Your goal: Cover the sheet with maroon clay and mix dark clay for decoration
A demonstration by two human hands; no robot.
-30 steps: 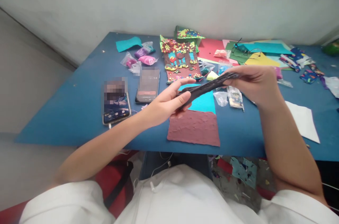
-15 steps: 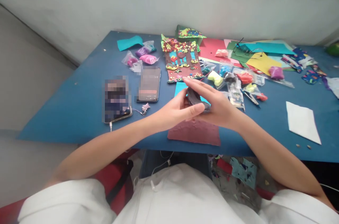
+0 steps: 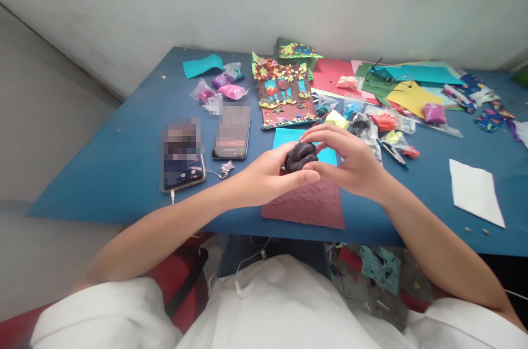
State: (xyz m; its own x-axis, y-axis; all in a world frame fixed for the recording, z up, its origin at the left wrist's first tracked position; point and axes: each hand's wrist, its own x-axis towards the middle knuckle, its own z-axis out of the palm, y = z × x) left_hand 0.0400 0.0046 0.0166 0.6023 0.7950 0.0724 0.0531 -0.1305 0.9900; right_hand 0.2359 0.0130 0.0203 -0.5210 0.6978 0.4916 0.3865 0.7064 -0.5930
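A lump of black clay (image 3: pixel 302 156) with folds in it is between my two hands, above the table. My left hand (image 3: pixel 276 175) holds it from the left, with the thumb stretched along its near side. The curved fingers and thumb of my right hand (image 3: pixel 348 159) grip its right side. Below my hands lies a sheet covered with reddish-brown clay (image 3: pixel 303 208), and its blue part (image 3: pixel 284 137) shows behind them. Just beyond stands a decorated clay panel (image 3: pixel 284 93) with flowers and blue windows.
Two phones (image 3: pixel 233 131) (image 3: pixel 183 156) lie at the left. Bagged clay (image 3: pixel 383 120), coloured paper (image 3: pixel 412 98) and a pen-like tool (image 3: pixel 394 154) are at the back right. White paper (image 3: pixel 476 193) lies at the right. The table's front edge is near my body.
The black clay has gone from a flatter, bent piece to a folded, rounder lump. My right hand has shifted slightly right, its fingers now curved around the clay.
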